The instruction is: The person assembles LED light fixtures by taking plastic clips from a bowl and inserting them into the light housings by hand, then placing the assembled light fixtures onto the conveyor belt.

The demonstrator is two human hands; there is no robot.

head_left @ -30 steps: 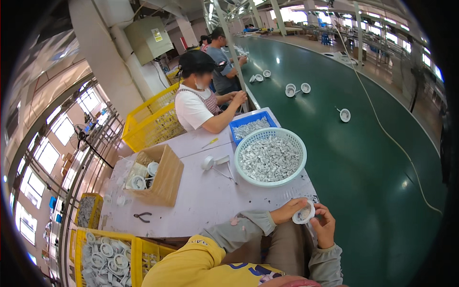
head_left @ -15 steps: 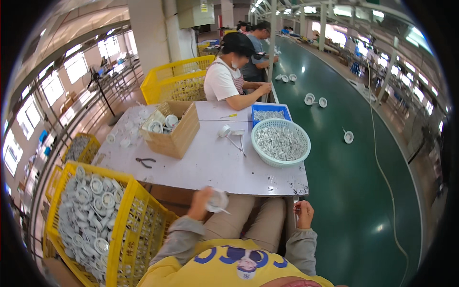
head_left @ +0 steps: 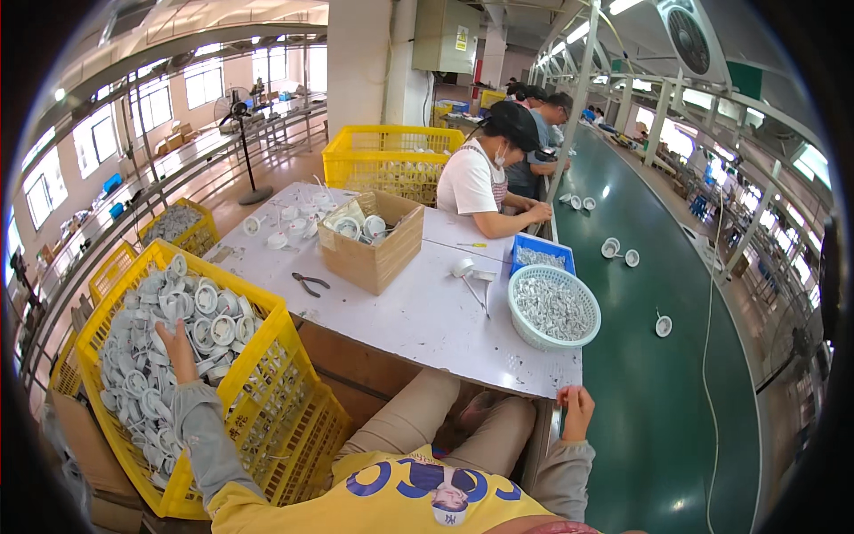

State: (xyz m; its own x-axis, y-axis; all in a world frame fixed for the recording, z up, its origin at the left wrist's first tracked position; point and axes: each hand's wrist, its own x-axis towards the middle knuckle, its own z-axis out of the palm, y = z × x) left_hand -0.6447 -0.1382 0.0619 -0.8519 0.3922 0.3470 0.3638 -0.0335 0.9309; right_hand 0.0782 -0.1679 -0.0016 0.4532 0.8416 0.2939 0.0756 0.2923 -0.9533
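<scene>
- With left hand on round white parts heaped in yellow crate, fingers spread.
- With right hand curled beside counter; grip: cannot tell.
- Several on green belt; plenty left in crate.

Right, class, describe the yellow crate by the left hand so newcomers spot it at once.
Find the white-topped table, then look just left of its near edge. A yellow plastic crate stands there, heaped with white round fittings. Unlike the other yellow crates, it has the person's left hand in it.
</scene>
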